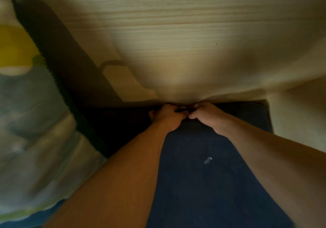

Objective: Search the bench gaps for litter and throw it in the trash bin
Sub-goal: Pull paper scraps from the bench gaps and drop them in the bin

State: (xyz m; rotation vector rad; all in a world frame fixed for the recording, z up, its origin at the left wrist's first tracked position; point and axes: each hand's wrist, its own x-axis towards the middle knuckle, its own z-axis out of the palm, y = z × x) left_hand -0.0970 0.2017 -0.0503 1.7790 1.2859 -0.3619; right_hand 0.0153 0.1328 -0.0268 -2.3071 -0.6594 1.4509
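Both my hands meet at the gap point(220, 103) where the dark blue bench cushion point(202, 192) joins the pale wooden back panel point(176, 33). My left hand point(165, 117) is curled, with its fingertips tucked into the gap. My right hand point(206, 115) is beside it, almost touching, its fingers also bent down into the gap. A small pale bit point(183, 107) shows between the fingertips; I cannot tell what it is or whether either hand holds it. A small white scrap point(207, 160) lies loose on the cushion between my forearms. No trash bin is in view.
A patterned cloth point(31, 122) in yellow, blue and cream with a dark toothed edge point(58, 79) fills the left side. A pale side panel point(299, 118) closes off the bench on the right. The picture is blurred and dim.
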